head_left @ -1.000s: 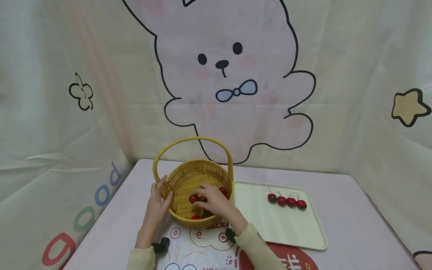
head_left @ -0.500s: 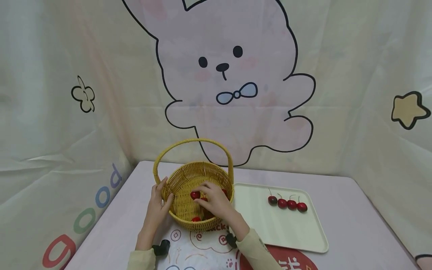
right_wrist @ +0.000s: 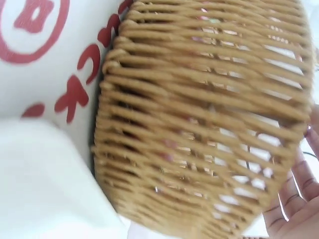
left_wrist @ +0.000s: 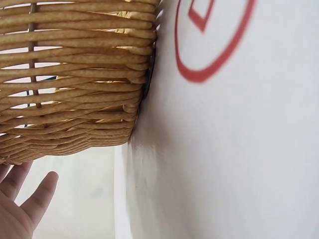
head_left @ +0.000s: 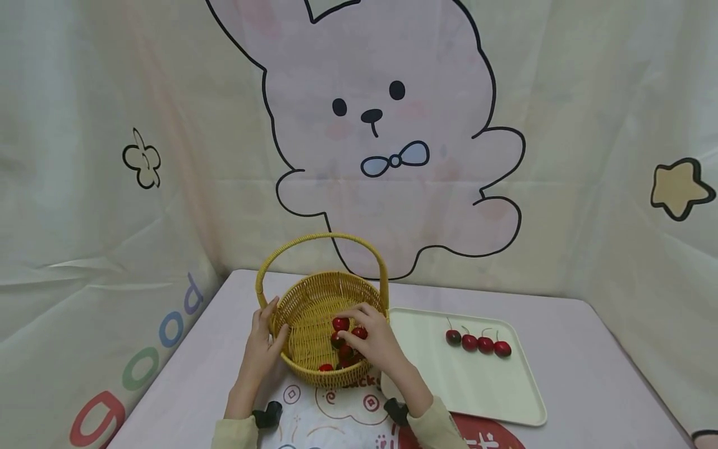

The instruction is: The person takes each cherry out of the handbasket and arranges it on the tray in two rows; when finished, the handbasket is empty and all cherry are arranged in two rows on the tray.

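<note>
A yellow wicker basket (head_left: 316,340) with a tall arched handle stands on the table, several dark red cherries (head_left: 344,353) heaped at its right and front inside. My left hand (head_left: 262,349) holds the basket's left rim, thumb over the edge; in the left wrist view its fingers (left_wrist: 42,196) lie by the outer wall. Inside the basket, my right hand (head_left: 377,340) pinches a cherry (head_left: 340,323) between thumb and index finger, close over the others. Basket weave (right_wrist: 199,114) hides most of that hand's work in the right wrist view.
To the basket's right lies a cream tray (head_left: 443,380), a row of several stemmed cherries (head_left: 485,345) near its far side. A printed cloth (head_left: 331,418) covers the table's front. Behind stands a curtain (head_left: 561,187) with a cartoon animal.
My right hand has shifted right within the basket with the pinched cherry, and more of the cherries below now show. The left hand stays at the rim. The head view has tilted slightly up.
</note>
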`<state>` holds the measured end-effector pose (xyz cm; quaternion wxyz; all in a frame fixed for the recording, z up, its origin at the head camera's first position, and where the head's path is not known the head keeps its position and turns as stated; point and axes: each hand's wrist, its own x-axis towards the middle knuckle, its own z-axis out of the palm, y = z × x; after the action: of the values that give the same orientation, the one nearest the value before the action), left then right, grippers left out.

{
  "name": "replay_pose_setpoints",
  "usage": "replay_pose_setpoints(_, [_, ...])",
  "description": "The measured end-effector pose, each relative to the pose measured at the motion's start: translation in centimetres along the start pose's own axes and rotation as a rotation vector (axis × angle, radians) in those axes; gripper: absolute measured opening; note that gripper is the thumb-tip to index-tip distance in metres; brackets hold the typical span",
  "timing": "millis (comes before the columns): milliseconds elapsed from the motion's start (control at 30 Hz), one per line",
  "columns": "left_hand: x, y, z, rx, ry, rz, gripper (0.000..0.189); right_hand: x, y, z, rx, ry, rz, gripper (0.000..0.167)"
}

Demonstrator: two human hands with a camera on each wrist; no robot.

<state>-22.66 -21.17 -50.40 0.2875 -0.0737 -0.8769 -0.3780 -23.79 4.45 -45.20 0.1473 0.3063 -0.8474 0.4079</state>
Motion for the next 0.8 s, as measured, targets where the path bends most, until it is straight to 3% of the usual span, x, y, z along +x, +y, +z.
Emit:
replay_pose_setpoints(200, [-0.1,0.0,-0.1,-0.014,-0.010,-0.002,0.067,-0.5,0.3,-1.7,0.004,0.035,0.071,0.031])
replay_pose_setpoints(367, [-0.1,-0.1,-0.1,-0.023,-0.008,0.003,0.066,-1.0,1.1,-3.0,0.013,0.087,0.081,0.030])
replay_pose_setpoints(800, [0.0,-0.2,0.1,-0.008,-0.012,-0.008,0.070,-2.3,3.6,-6.4,-0.121,0.148,0.120,0.030])
